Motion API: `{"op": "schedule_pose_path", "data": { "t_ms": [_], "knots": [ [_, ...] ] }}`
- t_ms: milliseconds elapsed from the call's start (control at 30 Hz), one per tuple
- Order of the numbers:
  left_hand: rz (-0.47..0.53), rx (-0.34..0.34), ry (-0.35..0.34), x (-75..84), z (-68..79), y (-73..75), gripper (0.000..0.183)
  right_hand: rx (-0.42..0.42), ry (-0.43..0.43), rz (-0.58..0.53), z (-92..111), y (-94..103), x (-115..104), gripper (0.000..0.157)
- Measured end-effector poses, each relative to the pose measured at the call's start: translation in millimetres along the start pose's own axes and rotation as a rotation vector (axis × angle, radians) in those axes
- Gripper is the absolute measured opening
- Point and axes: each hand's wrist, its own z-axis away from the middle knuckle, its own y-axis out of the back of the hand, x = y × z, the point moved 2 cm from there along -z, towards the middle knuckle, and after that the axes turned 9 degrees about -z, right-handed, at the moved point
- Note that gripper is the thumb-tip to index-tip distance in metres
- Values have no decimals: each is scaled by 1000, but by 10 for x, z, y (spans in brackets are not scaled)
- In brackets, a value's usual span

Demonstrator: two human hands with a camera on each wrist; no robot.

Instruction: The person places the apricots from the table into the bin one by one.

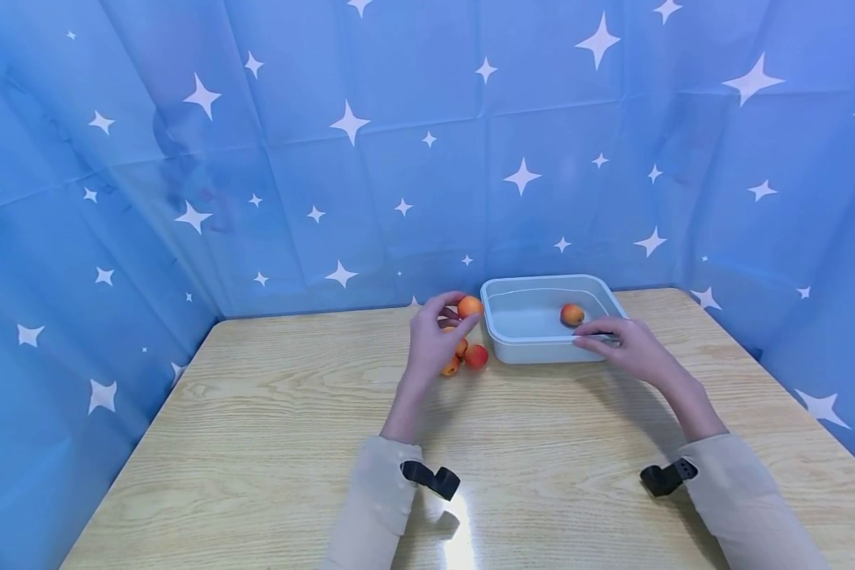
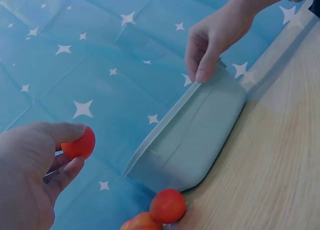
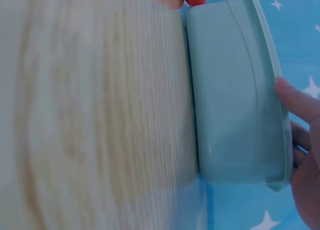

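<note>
Between thumb and fingers, my left hand (image 1: 431, 339) holds a small round orange-red fruit (image 1: 469, 307) just left of the pale blue plastic bin (image 1: 534, 348). In the left wrist view this fruit (image 2: 81, 143) is raised off the table, apart from the bin. My right hand (image 1: 636, 348) pinches the bin's near rim toward its right corner; the right wrist view has the thumb on the rim (image 3: 280, 97) and fingers on the inner side. One red-and-yellow fruit (image 1: 572, 314) lies inside the bin. Below my left hand several more fruits, one of them red (image 1: 476, 356), cluster on the table, partly hidden.
The light wooden table (image 1: 271, 427) extends left and toward me. A blue curtain with white stars (image 1: 399, 158) hangs behind and along both sides of it. The bin stands near the table's back edge. Each sleeve carries a black wrist device (image 1: 431, 478).
</note>
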Motion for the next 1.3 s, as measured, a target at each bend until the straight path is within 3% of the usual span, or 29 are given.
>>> {"op": "schedule_pose_path", "data": {
  "t_ms": [367,533,733,1000,1300],
  "knots": [
    [-5,-42,-10,57,50,-259,39,5,-1,16,-1,16,1,18],
    [-13,-38,-54,45,60,-351,40,3,-1,20,-8,10,22,19],
    [-8,-21,-115,38,76,-422,38,0,-6,21,-17,-2,27,19],
    [-63,-37,-134,-15,112,-533,41,3,-9,19,-6,-3,14,20],
    [-96,-2,-144,-33,112,-607,40,9,-10,17,-3,-6,-5,19]
  ]
}}
